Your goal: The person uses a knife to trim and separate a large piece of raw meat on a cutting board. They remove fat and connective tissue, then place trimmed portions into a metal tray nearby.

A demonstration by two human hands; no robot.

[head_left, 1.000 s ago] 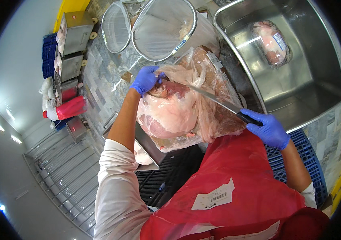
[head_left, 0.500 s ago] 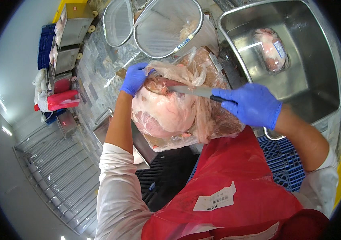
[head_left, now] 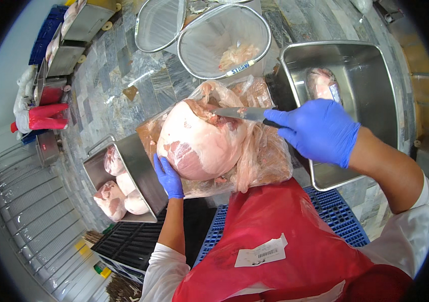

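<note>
A large pale-pink piece of raw meat (head_left: 202, 146), like a ham, lies on a brown, plastic-covered surface (head_left: 149, 133) in front of me. Loose clear plastic wrap (head_left: 254, 138) is bunched along its right and far sides. My right hand (head_left: 320, 128), in a blue glove, is closed around the black handle of a knife (head_left: 244, 114). The blade points left, its tip against the reddish cut area at the meat's far edge. My left hand (head_left: 168, 176), also blue-gloved, rests on the meat's near-left side with its fingers apart.
On the right, a deep steel bin (head_left: 365, 113) holds a wrapped piece of meat (head_left: 322, 84). A steel tub (head_left: 144, 176) with several meat pieces stands at left. Lined hoop bins (head_left: 199, 45) are at the far side. Someone in red (head_left: 48, 116) is at far left, beside steel carts.
My left hand has moved from the meat's far edge, by the plastic, to its near-left side. The knife stays near the cut area. The view has shifted, showing more of the left tub.
</note>
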